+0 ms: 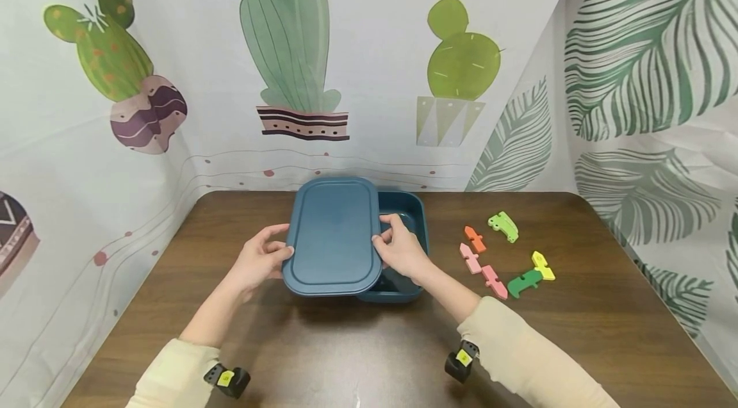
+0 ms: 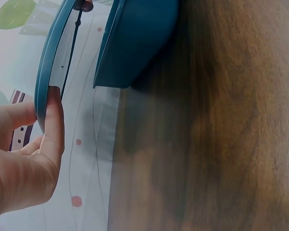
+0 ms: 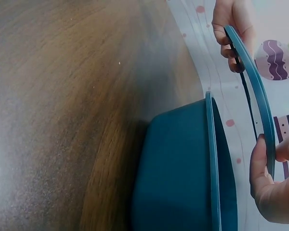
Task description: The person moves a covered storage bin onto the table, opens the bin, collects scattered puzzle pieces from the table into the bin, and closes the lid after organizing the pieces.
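While we hold the blue lid (image 1: 333, 236) above the blue box (image 1: 410, 211), both hands are closed on its edges: the left hand (image 1: 257, 262) pinches the left rim between thumb and fingers, and the right hand (image 1: 400, 250) pinches the right rim in the same way. The lid is lifted and shifted to the left, so it covers only part of the box, which stands on the brown counter (image 1: 576, 325). We judge the lid to be light, stiff plastic with a smooth surface that may slip, so the raised rim on the two opposite sides is the good place for a grip. The open part of the box shows nothing inside, but the rest is hidden by the lid. Well apart on the right lie several coloured puzzle pieces (image 1: 507, 256).
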The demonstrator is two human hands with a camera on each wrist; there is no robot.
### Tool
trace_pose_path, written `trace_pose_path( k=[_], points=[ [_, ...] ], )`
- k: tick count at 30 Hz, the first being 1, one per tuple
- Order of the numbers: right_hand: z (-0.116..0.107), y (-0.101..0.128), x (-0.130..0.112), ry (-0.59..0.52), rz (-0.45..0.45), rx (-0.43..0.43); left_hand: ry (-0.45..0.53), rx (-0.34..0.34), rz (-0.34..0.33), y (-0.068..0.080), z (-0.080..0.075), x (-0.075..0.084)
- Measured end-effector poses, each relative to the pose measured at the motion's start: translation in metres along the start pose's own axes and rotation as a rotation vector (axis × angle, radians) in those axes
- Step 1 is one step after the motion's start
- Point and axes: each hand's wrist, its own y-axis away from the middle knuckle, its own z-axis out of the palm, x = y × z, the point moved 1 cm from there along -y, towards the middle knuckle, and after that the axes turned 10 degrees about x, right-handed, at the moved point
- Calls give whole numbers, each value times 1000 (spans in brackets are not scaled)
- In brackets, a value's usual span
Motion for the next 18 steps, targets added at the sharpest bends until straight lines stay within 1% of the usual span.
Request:
trace_pose_path(
  k=[5,18],
  points=[
    [4,0,-2,6,-6,-4,-4,6,7,1,-5,-1],
    [16,1,-7,-24,7,-24,-18,15,15,4,-18,-3]
  ],
)
